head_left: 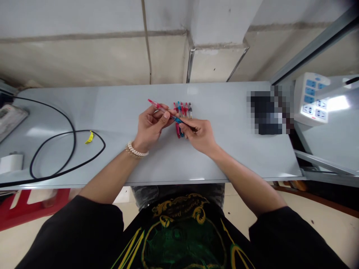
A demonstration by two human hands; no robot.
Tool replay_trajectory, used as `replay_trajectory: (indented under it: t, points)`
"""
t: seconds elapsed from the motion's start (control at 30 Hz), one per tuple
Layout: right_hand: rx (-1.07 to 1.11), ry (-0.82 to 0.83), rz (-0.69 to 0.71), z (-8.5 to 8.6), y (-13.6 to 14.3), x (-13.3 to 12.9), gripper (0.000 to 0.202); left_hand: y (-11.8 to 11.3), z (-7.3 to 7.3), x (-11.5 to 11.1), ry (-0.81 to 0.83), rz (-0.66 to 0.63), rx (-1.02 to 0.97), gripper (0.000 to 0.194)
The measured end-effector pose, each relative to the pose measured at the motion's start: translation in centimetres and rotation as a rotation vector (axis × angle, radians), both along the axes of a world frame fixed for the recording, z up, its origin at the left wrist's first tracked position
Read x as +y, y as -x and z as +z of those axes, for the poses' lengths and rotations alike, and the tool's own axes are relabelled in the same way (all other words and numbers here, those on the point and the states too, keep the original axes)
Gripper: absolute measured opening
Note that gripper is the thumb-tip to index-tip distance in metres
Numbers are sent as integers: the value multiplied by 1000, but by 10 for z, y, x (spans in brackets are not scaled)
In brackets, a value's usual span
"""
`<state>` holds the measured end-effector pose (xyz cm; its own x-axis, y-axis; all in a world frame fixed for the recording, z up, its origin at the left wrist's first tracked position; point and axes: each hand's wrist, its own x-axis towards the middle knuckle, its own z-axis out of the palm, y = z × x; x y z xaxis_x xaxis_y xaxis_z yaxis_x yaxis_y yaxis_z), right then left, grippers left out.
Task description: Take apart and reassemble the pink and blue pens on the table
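A slim pen [164, 109] with a clear barrel, a red end and a blue end is held slanted above the table [224, 149]. My left hand [153, 125], with a beaded bracelet at the wrist, pinches the pen's middle near its red part. My right hand [198, 134] grips the lower blue end between thumb and fingers. Beneath and behind my hands lies a row of several pens [186, 108] in red, blue and black, partly hidden by the fingers. Whether the blue part is a cap or the grip I cannot tell.
A looped black cable [74, 149] with a yellow tag [89, 137] lies at the left, near a white adapter [11, 163]. At the right are a blurred dark object [265, 116] and a white power strip [312, 99]. A wall runs behind the table.
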<state>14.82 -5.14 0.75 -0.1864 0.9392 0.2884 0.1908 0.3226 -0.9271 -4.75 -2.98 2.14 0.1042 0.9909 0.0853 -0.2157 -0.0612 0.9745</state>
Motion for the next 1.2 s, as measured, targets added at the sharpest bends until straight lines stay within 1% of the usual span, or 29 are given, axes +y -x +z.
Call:
replay_trajectory:
  t: [0.1, 0.17, 0.23, 0.33, 0.37, 0.47, 0.5, 0.57, 0.63, 0.73, 0.77, 0.87, 0.93, 1.0, 1.03, 1.13, 1.2]
  points:
    - [-118, -208, -112, -5, 1, -2, 29, -5, -5, -1, 44, 76, -30, 58]
    - [-100, -263, -149, -5, 2, -2, 26, -7, -8, -1, 76, 118, -64, 58]
    - [-28, -218, -175, -2, 2, -1, 20, -8, -10, -1, 95, 125, -96, 59]
    - [94, -3, -144, 4, 1, 0, 25, -8, -9, 0, 94, 101, -96, 59]
    - [125, 36, -129, 6, 1, 1, 27, -7, -9, 0, 89, 98, -90, 58]
    - [196, -3, -114, 9, -1, 4, 26, -6, -10, 0, 73, 106, -82, 52]
    - [213, -1, -112, 9, -2, 5, 29, -5, -10, 0, 69, 109, -91, 50]
    - [221, 82, -95, 8, -3, 6, 37, -5, -10, 1, 69, 108, -125, 48]
    - [206, 125, -94, 6, -4, 7, 34, -5, -8, 0, 72, 102, -167, 47]
    - [235, 20, -96, 4, -4, 8, 29, -6, -5, 0, 85, 95, -181, 49]
    - [251, 13, -88, 4, -4, 8, 30, -6, -4, 0, 93, 98, -176, 50]
    - [239, 112, -77, 5, -4, 7, 34, -7, -2, 0, 113, 95, -157, 53]
    - [217, 89, -90, 7, -4, 6, 33, -7, -1, 1, 110, 80, -163, 51]
    - [217, 31, -74, 8, -4, 6, 32, -6, -1, 1, 99, 69, -176, 49]
    - [224, 32, -61, 8, -4, 6, 34, -6, 0, 1, 97, 65, -179, 48]
    - [225, 168, -20, 8, -5, 7, 48, -6, 0, 1, 98, 49, -163, 48]
    - [198, 241, 11, 8, -6, 7, 51, -5, 1, 1, 93, 42, -147, 48]
